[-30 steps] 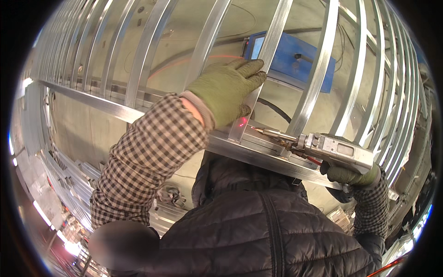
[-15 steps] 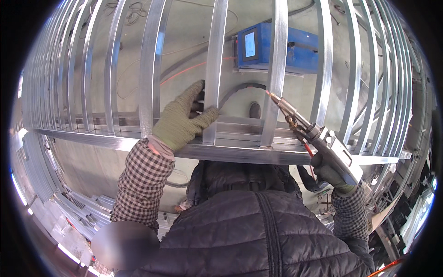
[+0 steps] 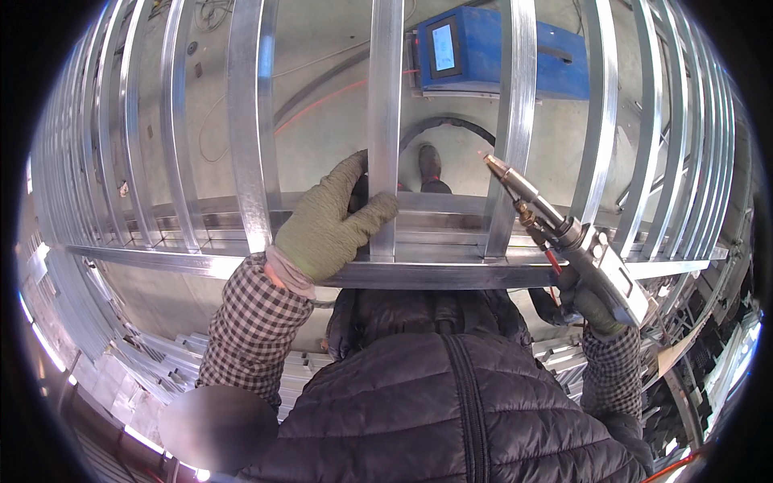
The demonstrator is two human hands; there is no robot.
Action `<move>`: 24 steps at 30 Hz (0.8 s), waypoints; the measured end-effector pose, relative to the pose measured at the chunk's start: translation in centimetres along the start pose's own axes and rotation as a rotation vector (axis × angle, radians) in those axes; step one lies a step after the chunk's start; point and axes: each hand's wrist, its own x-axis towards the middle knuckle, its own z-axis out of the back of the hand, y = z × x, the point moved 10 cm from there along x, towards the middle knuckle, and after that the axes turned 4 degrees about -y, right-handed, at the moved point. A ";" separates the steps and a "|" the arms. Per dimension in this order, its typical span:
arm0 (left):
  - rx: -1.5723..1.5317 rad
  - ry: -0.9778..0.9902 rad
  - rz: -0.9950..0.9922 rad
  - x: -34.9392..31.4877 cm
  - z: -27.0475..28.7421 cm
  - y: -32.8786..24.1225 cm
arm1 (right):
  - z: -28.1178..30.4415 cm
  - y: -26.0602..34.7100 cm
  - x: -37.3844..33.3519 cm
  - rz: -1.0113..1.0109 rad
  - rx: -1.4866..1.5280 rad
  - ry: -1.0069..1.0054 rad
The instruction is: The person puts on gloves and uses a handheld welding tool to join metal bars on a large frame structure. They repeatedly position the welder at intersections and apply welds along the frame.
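Observation:
Gloved in green, my left hand (image 3: 326,221) is closed around an upright square metal tube (image 3: 386,97), low down near the frame's bottom rail (image 3: 435,276). Its thumb lies across the tube's near face, and the other fingers go partly out of sight behind it. At the right, my right hand (image 3: 592,304) grips a welding gun (image 3: 605,278) by its handle. The gun's brass-coloured nozzle points up and left, just left of another upright tube (image 3: 515,88) and apart from it. A small reddish glow shows at the nozzle tip.
Many parallel metal tubes (image 3: 173,121) rise from the rail on both sides. Beyond them a blue machine (image 3: 503,56) with a lit screen stands on the floor. A dark hose (image 3: 443,122) and a red cable (image 3: 322,105) run across the floor. Metal profiles (image 3: 153,354) lie at the lower left.
The view has shifted, and the frame and blue machine sit differently in it. My left hand stays on the same tube. The nozzle now sits slightly farther left of the tube beside it.

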 end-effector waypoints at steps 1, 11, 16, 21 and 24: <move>-0.032 0.006 -0.007 -0.1 0.0 -0.1 | -0.2 0.0 0.2 -0.029 -0.012 0.021; -0.036 0.004 -0.017 -0.1 -0.1 -0.2 | -0.7 1.4 -0.3 0.100 0.181 0.109; -0.019 0.026 0.042 -0.2 -0.1 0.3 | -0.8 0.2 -0.4 0.021 0.436 0.161; -0.016 0.005 -0.017 0.0 -0.1 -0.3 | -0.8 1.1 -0.1 0.201 0.256 0.200; -0.014 0.001 -0.015 -0.1 -0.1 -0.4 | -1.0 1.0 -0.2 0.170 0.411 0.243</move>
